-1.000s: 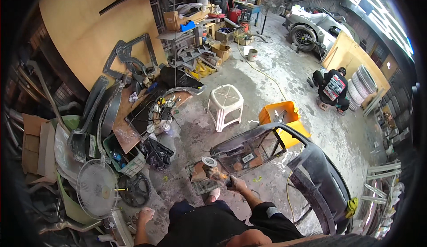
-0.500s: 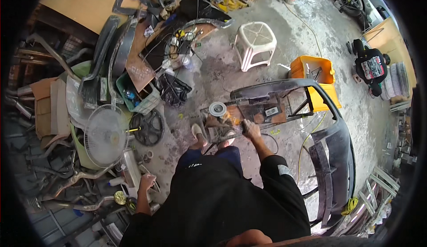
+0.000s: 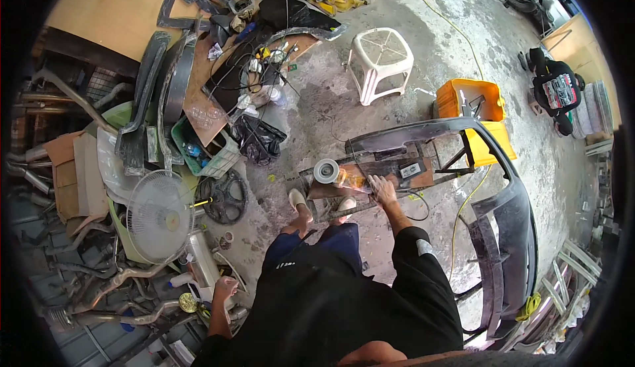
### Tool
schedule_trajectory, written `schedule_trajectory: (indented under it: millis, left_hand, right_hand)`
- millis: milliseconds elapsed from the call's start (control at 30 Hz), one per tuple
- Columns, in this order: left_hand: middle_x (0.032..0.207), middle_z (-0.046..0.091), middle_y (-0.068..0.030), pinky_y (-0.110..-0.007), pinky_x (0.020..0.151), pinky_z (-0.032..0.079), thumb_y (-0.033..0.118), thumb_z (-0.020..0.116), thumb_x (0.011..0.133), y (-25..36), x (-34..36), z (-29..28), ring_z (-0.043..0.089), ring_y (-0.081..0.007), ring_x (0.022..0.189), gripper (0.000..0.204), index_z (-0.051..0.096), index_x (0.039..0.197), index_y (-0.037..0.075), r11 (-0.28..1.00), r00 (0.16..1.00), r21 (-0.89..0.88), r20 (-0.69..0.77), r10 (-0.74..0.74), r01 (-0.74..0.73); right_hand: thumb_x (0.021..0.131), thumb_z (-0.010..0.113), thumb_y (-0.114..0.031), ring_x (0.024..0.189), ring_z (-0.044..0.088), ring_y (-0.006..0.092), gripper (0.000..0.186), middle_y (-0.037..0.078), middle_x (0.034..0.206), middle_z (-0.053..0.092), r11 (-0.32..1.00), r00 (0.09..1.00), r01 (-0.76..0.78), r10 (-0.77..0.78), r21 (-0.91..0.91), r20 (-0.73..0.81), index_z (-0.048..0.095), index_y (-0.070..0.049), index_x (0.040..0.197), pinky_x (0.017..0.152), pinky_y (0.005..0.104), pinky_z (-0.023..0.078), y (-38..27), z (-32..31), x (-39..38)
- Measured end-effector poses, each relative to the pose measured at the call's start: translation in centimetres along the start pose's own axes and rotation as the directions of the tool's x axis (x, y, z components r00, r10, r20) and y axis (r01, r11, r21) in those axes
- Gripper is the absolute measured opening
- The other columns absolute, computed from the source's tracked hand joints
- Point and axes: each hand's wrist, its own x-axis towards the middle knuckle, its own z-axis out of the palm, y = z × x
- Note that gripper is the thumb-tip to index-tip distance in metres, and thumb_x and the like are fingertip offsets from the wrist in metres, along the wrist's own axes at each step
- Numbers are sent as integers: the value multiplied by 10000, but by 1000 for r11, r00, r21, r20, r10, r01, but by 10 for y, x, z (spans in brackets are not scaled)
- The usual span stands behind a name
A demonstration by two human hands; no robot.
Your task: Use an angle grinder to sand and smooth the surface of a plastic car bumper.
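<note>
A power tool with a round grey disc [image 3: 326, 170] and an orange body [image 3: 352, 180] lies on a brown board [image 3: 383, 170] on a low metal stand. My right hand [image 3: 382, 190] is at the rear end of this tool, its fingers stretched out and apart. Beside the hand on the board rests a small dark box with a light top [image 3: 410, 169]. My left hand [image 3: 225, 289] hangs low at my left side, fingers loosely curled, with nothing visible in it. It is nearest to a grey metal box-like part [image 3: 201, 256] and some exhaust pipes.
A dark car bumper [image 3: 506, 235] curves around the right side. A white fan [image 3: 159, 216], a black wheel cover [image 3: 223, 196] and a green crate [image 3: 208, 152] stand left. Ahead are a white stool [image 3: 380, 66] and a yellow bin [image 3: 471, 96]. A yellow hose [image 3: 456, 225] crosses the floor.
My right hand's fingers have opened from their grip on the tool's rear end, and the tool now lies on the board. My left hand has dropped slightly lower.
</note>
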Motion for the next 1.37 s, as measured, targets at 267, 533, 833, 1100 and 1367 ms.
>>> schedule_trajectory:
  millis: [267, 533, 833, 1100, 1367]
  left_hand:
    - [812, 706, -116, -284, 511, 506, 187, 758, 888, 25, 1, 0, 637, -153, 586, 292, 650, 1047, -32, 999, 1000, -25, -2, 22, -22]
    - [840, 728, -114, -306, 533, 530, 233, 778, 873, 34, 6, 3, 684, -165, 623, 324, 676, 1063, -9, 996, 998, 75, -26, 48, -46]
    - [839, 730, -118, -308, 542, 536, 230, 774, 880, 38, 10, 9, 684, -169, 617, 321, 670, 1057, -17, 996, 999, 81, -18, 45, -43]
    - [826, 722, -106, -300, 541, 530, 219, 761, 890, 49, 9, 20, 669, -155, 608, 288, 663, 1028, -14, 999, 1000, 36, -7, 27, -27]
    - [783, 692, -109, -305, 532, 528, 176, 738, 906, 89, 33, 25, 656, -174, 596, 213, 659, 1003, 3, 987, 991, 113, 80, 106, -115]
  right_hand:
    - [824, 736, -314, 1170, 575, 251, 740, 52, 1282, 590, 999, 994, 37, -41, -38, -98, 457, -134, 1486, 921, 418, 467, 22, 8, 6]
    - [740, 812, -461, 1175, 555, 258, 861, 53, 1235, 587, 999, 998, 19, -20, -28, -55, 472, -168, 1474, 975, 439, 412, 23, -1, 10]
    - [702, 848, -468, 1203, 542, 287, 902, 73, 1247, 580, 999, 1000, -13, 14, 50, -11, 465, -165, 1459, 984, 444, 413, 30, 7, 11]
    - [659, 891, -443, 1217, 553, 308, 849, 91, 1215, 578, 995, 999, -40, 39, 91, 16, 509, -160, 1363, 981, 467, 443, 34, 19, 22]
    - [634, 912, -402, 1252, 536, 299, 946, 85, 1279, 560, 983, 986, -164, 161, 82, 46, 477, -183, 1445, 998, 511, 429, 30, 18, 15]
